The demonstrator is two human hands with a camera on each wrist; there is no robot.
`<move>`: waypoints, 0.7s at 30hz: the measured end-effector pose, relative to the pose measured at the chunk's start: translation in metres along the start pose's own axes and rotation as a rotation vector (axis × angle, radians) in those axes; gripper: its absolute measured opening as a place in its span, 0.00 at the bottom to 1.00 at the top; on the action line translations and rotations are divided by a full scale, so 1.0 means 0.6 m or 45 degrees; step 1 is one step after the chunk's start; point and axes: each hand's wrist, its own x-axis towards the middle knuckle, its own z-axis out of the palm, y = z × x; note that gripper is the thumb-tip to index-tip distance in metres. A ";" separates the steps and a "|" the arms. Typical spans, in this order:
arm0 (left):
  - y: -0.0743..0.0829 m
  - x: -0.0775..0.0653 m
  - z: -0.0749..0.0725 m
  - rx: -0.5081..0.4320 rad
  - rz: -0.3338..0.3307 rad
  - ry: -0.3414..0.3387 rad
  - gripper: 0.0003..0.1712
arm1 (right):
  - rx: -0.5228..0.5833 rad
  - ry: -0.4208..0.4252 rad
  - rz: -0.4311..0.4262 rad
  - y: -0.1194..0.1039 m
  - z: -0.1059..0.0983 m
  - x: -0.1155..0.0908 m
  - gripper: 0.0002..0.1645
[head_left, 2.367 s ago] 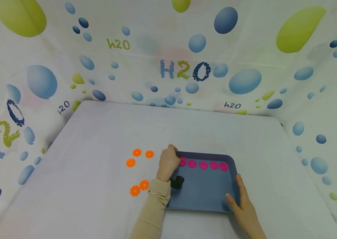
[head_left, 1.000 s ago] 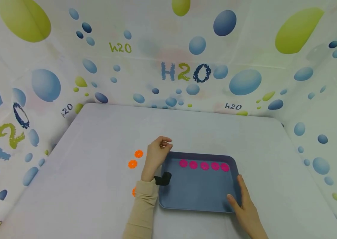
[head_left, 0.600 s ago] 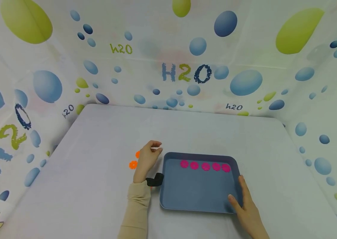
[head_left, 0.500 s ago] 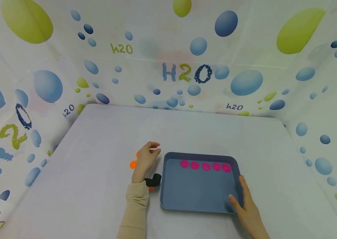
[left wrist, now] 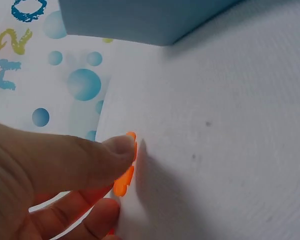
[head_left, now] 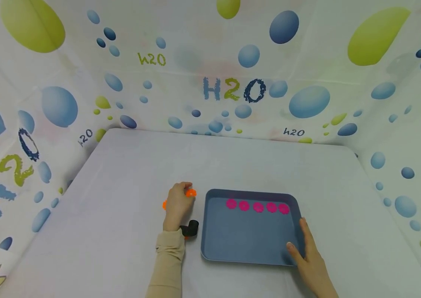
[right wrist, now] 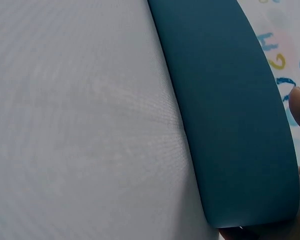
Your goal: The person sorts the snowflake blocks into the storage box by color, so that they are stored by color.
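Observation:
My left hand [head_left: 178, 205] is over the white cloth left of the tray. Its thumb and fingers pinch an orange flower-shaped disc [left wrist: 124, 181], which stands on edge close over the cloth in the left wrist view. Another orange disc [head_left: 164, 205] peeks out behind the hand, and the wrist strap and sleeve cover most of others. The blue-grey tray [head_left: 248, 260] holds a row of several magenta flower-shaped discs [head_left: 258, 207] along its far side. At the tray's right front corner rests my right hand [head_left: 311, 258], fingers straight along the outside, thumb spread over the rim.
A black wrist-camera mount [head_left: 190, 228] juts from the left wrist toward the tray's left wall. White cloth [head_left: 121, 178] covers the table. Printed fabric walls [head_left: 180, 54] with bubbles and "H2O" lettering rise behind and at both sides.
My left hand has left the tray's far left corner, moved left to the orange discs and pinched one. The right hand stays at the tray's corner.

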 end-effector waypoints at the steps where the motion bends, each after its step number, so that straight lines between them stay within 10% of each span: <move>1: 0.001 0.001 0.000 0.030 -0.008 -0.007 0.25 | -0.001 -0.002 0.002 0.000 0.000 0.000 0.48; 21: 0.017 -0.002 -0.027 0.201 -0.187 -0.170 0.13 | -0.014 0.010 -0.007 0.002 -0.002 0.001 0.48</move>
